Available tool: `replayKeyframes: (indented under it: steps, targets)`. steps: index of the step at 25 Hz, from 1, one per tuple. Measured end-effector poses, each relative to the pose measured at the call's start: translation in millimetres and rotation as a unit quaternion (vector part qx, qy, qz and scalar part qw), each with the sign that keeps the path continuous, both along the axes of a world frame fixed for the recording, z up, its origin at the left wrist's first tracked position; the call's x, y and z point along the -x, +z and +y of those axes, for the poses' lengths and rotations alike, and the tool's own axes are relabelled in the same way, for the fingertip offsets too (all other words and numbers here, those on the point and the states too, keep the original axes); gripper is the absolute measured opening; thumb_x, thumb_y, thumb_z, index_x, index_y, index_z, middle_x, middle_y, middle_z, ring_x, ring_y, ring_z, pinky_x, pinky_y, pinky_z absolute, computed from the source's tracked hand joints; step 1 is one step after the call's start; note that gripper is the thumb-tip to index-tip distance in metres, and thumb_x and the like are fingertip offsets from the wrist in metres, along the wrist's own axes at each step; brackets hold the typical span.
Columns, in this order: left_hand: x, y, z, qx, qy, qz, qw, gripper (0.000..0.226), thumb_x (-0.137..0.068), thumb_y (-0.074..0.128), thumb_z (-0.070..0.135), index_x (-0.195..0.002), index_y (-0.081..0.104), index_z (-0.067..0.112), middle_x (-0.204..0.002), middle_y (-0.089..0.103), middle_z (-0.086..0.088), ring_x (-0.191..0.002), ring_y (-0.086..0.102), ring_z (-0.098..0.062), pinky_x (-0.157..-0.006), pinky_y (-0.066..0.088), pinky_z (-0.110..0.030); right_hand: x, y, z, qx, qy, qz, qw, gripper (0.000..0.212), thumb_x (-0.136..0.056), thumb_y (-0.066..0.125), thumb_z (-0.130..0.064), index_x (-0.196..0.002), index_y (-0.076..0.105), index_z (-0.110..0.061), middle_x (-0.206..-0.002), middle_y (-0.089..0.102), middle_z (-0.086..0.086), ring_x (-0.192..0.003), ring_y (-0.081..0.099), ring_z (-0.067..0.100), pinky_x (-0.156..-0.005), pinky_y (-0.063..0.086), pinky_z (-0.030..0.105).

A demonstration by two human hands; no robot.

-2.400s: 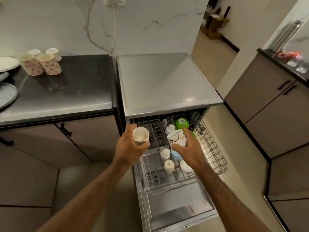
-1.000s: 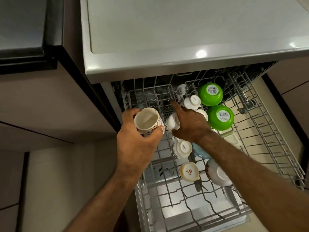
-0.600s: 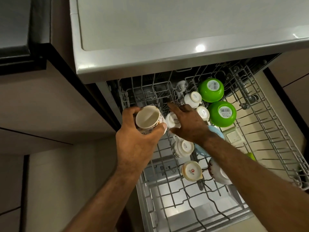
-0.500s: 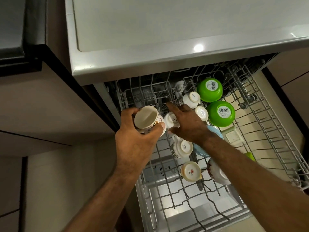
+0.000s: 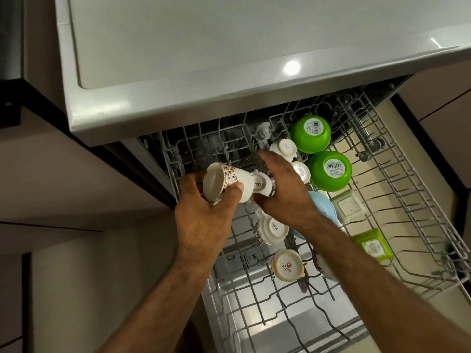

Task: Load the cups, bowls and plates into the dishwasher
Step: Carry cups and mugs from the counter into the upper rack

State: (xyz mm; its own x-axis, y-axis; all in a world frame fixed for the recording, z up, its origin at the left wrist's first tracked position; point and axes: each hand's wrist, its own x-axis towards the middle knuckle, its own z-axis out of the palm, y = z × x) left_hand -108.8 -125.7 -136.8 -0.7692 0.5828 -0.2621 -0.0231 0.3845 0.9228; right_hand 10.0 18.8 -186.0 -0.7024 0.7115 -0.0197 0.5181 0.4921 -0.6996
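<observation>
My left hand (image 5: 204, 220) grips a floral cup (image 5: 226, 182) tipped on its side, mouth facing left, over the left edge of the pulled-out upper rack (image 5: 430, 222). My right hand (image 5: 283, 192) lies just to its right, thumb and fingers around an upturned white cup (image 5: 260, 185) in the rack, index finger stretched toward the back. Two more upturned white cups (image 5: 285, 148) stand behind that hand, and others (image 5: 273, 229) in front of it. Two green bowls (image 5: 310, 133) sit upside down at the back right, with a blue bowl (image 5: 323, 207) partly under my right forearm.
The dishwasher's grey top (image 5: 204, 47) overhangs the rack's back. A pale square dish (image 5: 348, 206) and a green square dish (image 5: 373, 244) lie in the rack's right half among bare wire tines. The open door (image 5: 293, 324) lies below. Cabinet fronts (image 5: 76, 174) stand on the left.
My left hand has tipped the floral cup from mouth-up onto its side and brought it right, against the cup under my right hand. My right hand has stayed on its upturned cup.
</observation>
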Motion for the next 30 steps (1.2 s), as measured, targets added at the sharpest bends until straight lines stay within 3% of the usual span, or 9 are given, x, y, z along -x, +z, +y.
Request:
replayKeyframes:
  steps: [2, 5, 8, 11, 13, 15, 19, 24, 30]
  targets:
    - [-1.3, -6.1, 4.0, -0.011, 0.010, -0.034, 0.999, 0.055, -0.080, 0.082, 0.043, -0.123, 0.057, 0.019, -0.110, 0.071, 0.005, -0.096, 0.071, -0.009, -0.071, 0.058, -0.015, 1.4, 10.2, -7.3, 0.182, -0.006, 0.089, 0.979, 0.100, -0.068, 0.083, -0.010, -0.152, 0.032, -0.024, -0.151, 0.048, -0.002, -0.138, 0.046, 0.011, -0.113, 0.039, 0.031]
    - [-1.7, -9.9, 9.6, -0.042, 0.030, -0.102, 0.993, 0.057, -0.075, 0.077, 0.051, -0.121, 0.062, 0.021, -0.111, 0.073, 0.004, -0.100, 0.073, -0.013, -0.084, 0.062, -0.038, 0.0, 18.4, -10.9, 0.371, -0.006, 0.179, 0.911, 0.100, -0.068, 0.080, 0.005, -0.152, 0.032, -0.020, -0.138, 0.059, 0.006, -0.124, 0.061, 0.022, -0.101, 0.050, 0.044]
    - [-2.5, -5.1, 15.3, -0.087, 0.074, -0.212, 0.971, 0.040, -0.089, 0.077, 0.032, -0.124, 0.063, 0.019, -0.116, 0.071, 0.003, -0.099, 0.074, -0.012, -0.080, 0.061, -0.029, 1.6, 23.3, -8.5, 0.417, -0.030, 0.193, 0.888, 0.096, -0.072, 0.078, 0.012, -0.152, 0.033, -0.016, -0.132, 0.064, 0.007, -0.109, 0.068, 0.024, -0.087, 0.056, 0.042]
    - [-3.3, -9.6, 21.0, -0.075, 0.064, -0.219, 0.971, 0.045, -0.095, 0.070, 0.037, -0.134, 0.057, 0.019, -0.123, 0.068, 0.001, -0.100, 0.073, -0.008, -0.080, 0.060, -0.026, 5.4, 24.2, -0.1, 0.391, -0.061, 0.211, 0.894, 0.097, -0.067, 0.082, 0.004, -0.150, 0.036, -0.015, -0.128, 0.066, 0.009, -0.107, 0.067, 0.029, -0.090, 0.057, 0.047]
    - [-1.7, -12.0, 21.6, -0.048, 0.045, -0.161, 0.985, 0.076, -0.087, 0.068, 0.060, -0.151, 0.041, 0.029, -0.144, 0.058, 0.004, -0.122, 0.063, -0.009, -0.101, 0.054, -0.036, 11.9, 26.1, 12.0, 0.346, -0.086, 0.196, 0.914, 0.095, -0.068, 0.084, 0.006, -0.149, 0.037, -0.014, -0.123, 0.068, 0.005, -0.100, 0.068, 0.019, -0.085, 0.058, 0.040]
    - [-0.6, -9.9, 21.2, -0.044, 0.044, -0.119, 0.991, 0.094, -0.085, 0.064, 0.067, -0.161, 0.023, 0.030, -0.162, 0.037, 0.008, -0.142, 0.041, -0.003, -0.115, 0.040, -0.030, 23.6, 27.4, 28.9, 0.254, -0.107, 0.133, 0.952, 0.094, -0.069, 0.087, 0.003, -0.147, 0.040, -0.018, -0.118, 0.069, -0.006, -0.095, 0.068, 0.004, -0.082, 0.058, 0.027]
    - [0.9, -9.0, 19.3, -0.038, 0.036, -0.059, 0.997, 0.094, -0.085, 0.057, 0.060, -0.162, 0.020, 0.023, -0.160, 0.032, 0.011, -0.106, 0.036, 0.037, -0.095, 0.040, -0.002, 51.2, 21.6, 51.7, -0.011, -0.072, -0.052, 0.996, 0.087, -0.063, 0.087, -0.023, -0.140, 0.048, -0.027, -0.118, 0.070, -0.009, -0.104, 0.068, 0.016, -0.087, 0.055, 0.031]
    - [-2.8, -4.6, 17.3, -0.026, 0.027, -0.040, 0.998, 0.079, -0.092, 0.058, 0.053, -0.160, 0.027, 0.026, -0.154, 0.042, 0.002, -0.095, 0.050, 0.031, -0.071, 0.044, 0.001, 73.3, 15.1, 58.4, -0.078, -0.033, -0.136, 0.987, 0.071, -0.070, 0.084, -0.025, -0.133, 0.051, -0.027, -0.115, 0.070, 0.002, -0.105, 0.066, 0.032, -0.078, 0.045, 0.031]
    - [-6.1, -0.2, 11.8, -0.023, -0.008, -0.032, 0.999, 0.079, -0.089, 0.055, 0.060, -0.158, 0.030, 0.031, -0.153, 0.046, 0.005, -0.115, 0.057, 0.004, -0.078, 0.047, -0.002, 76.0, 1.3, 61.0, -0.068, -0.020, -0.147, 0.987, 0.069, -0.074, 0.085, -0.030, -0.133, 0.050, -0.028, -0.122, 0.068, 0.002, -0.114, 0.061, 0.032, -0.084, 0.048, 0.035]
